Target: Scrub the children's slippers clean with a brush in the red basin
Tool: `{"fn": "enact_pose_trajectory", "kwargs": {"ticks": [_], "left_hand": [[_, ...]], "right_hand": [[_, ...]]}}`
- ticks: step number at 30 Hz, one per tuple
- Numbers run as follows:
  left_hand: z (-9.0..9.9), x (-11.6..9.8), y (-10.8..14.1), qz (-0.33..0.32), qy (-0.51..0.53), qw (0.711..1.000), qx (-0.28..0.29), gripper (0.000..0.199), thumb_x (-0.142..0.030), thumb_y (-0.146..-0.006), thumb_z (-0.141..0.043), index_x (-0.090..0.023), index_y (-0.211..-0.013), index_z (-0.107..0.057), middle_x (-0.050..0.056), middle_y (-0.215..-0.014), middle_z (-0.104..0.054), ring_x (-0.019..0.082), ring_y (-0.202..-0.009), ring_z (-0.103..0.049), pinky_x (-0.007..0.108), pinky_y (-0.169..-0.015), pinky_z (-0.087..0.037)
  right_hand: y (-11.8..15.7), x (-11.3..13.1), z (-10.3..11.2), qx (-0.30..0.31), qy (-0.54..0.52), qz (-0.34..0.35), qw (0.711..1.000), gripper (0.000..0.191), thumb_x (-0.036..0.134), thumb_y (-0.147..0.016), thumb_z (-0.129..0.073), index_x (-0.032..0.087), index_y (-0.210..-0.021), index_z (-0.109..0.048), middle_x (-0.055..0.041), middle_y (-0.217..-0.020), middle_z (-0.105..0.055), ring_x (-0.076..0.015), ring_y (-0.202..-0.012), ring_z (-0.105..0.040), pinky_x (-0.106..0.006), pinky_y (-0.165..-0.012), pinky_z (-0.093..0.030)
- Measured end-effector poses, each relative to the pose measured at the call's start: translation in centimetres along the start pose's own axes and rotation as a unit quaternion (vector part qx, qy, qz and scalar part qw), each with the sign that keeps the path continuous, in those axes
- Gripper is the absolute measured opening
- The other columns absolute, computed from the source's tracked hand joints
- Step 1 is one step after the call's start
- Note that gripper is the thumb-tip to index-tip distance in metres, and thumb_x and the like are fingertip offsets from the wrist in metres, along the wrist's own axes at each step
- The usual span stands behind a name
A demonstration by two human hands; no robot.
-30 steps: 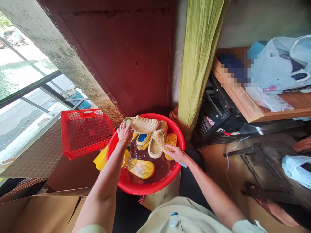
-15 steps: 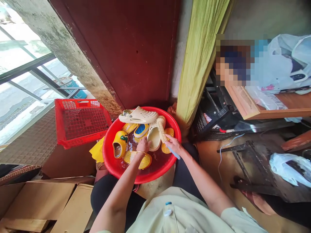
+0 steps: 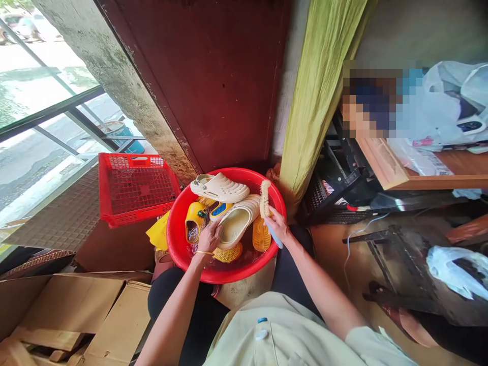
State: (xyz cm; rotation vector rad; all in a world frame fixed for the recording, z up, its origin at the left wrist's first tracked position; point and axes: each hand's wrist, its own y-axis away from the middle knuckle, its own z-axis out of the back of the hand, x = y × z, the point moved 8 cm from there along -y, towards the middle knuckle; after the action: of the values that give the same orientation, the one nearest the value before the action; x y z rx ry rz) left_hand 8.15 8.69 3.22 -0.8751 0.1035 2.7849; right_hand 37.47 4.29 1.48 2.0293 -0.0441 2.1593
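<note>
A red basin (image 3: 177, 254) holds dark water and several clogs. My left hand (image 3: 209, 238) is closed on the heel end of a cream clog (image 3: 244, 213), which is tilted with its opening facing up. In my right hand (image 3: 277, 226) is the blue handle of a scrub brush (image 3: 264, 195), its pale bristles upright beside the clog's toe. Another cream clog (image 3: 221, 187) lies across the basin's back part. Around them are a yellow clog (image 3: 195, 218) at the left, a yellow sole (image 3: 261, 236) at the right and a yellow piece (image 3: 227, 252) below the held clog.
A red plastic crate (image 3: 139, 188) stands left of the basin, cardboard boxes (image 3: 72, 305) at the lower left. A green-yellow curtain (image 3: 312, 101) hangs behind. On the right are a wooden table (image 3: 430, 182) with plastic bags and a dark stool (image 3: 415, 259); a person's foot shows near it.
My left hand has moved left and taken hold of the cream clog, now turned and lifted. The brush has swung upright, away from the clog. The view has shifted slightly.
</note>
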Motion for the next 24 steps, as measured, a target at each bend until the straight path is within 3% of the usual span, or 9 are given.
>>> {"fn": "enact_pose_trajectory", "kwargs": {"ticks": [5,10,15,19,24], "left_hand": [[2.3,0.8,1.7,-0.039,-0.058,0.997,-0.043,0.045,-0.033,-0.099,-0.043,-0.021,-0.134,-0.068,0.012,-0.101,-0.073,0.026,-0.097,-0.069,0.035,-0.088,-0.053],[3.8,0.6,-0.1,-0.059,-0.090,0.993,-0.057,0.043,-0.030,-0.099,-0.043,-0.022,-0.132,-0.070,0.013,-0.104,-0.073,0.026,-0.097,-0.069,0.038,-0.094,-0.052],[3.5,-0.7,-3.3,-0.072,-0.086,0.994,-0.009,0.043,-0.029,-0.097,-0.045,-0.021,-0.131,-0.071,0.013,-0.110,-0.075,0.028,-0.105,-0.070,0.039,-0.097,-0.053],[3.9,-1.6,-4.5,-0.103,-0.046,0.993,0.027,0.042,-0.030,-0.095,-0.047,-0.023,-0.128,-0.073,0.010,-0.121,-0.076,0.026,-0.115,-0.069,0.036,-0.104,-0.051],[5.5,0.6,-3.4,-0.072,0.016,0.996,0.048,0.040,-0.038,-0.091,-0.051,-0.025,-0.119,-0.077,0.008,-0.118,-0.078,0.025,-0.114,-0.071,0.034,-0.102,-0.053]], "right_hand": [[0.0,-0.6,-1.2,0.024,0.065,0.031,0.997,0.067,0.046,-0.087,-0.061,0.018,-0.147,-0.055,-0.0040,-0.082,-0.072,-0.0164,-0.065,-0.063,-0.024,-0.053,-0.051],[0.4,-0.6,-2.7,0.044,0.134,0.083,0.987,0.059,0.038,-0.088,-0.062,0.020,-0.143,-0.059,-0.0073,-0.107,-0.075,-0.0194,-0.085,-0.068,-0.031,-0.076,-0.057],[0.5,-0.9,-2.5,0.039,0.111,0.047,0.992,0.069,0.042,-0.088,-0.059,0.014,-0.150,-0.049,-0.0094,-0.096,-0.075,-0.0216,-0.081,-0.070,-0.027,-0.061,-0.055],[0.3,-0.7,-2.1,0.022,0.084,0.037,0.996,0.071,0.044,-0.086,-0.060,0.012,-0.148,-0.050,-0.0057,-0.082,-0.072,-0.0206,-0.072,-0.067,-0.027,-0.054,-0.052],[0.2,-0.3,-1.9,0.010,0.066,0.038,0.997,0.065,0.045,-0.087,-0.060,0.015,-0.144,-0.056,-0.0017,-0.074,-0.068,-0.0160,-0.059,-0.060,-0.025,-0.052,-0.049]]}}
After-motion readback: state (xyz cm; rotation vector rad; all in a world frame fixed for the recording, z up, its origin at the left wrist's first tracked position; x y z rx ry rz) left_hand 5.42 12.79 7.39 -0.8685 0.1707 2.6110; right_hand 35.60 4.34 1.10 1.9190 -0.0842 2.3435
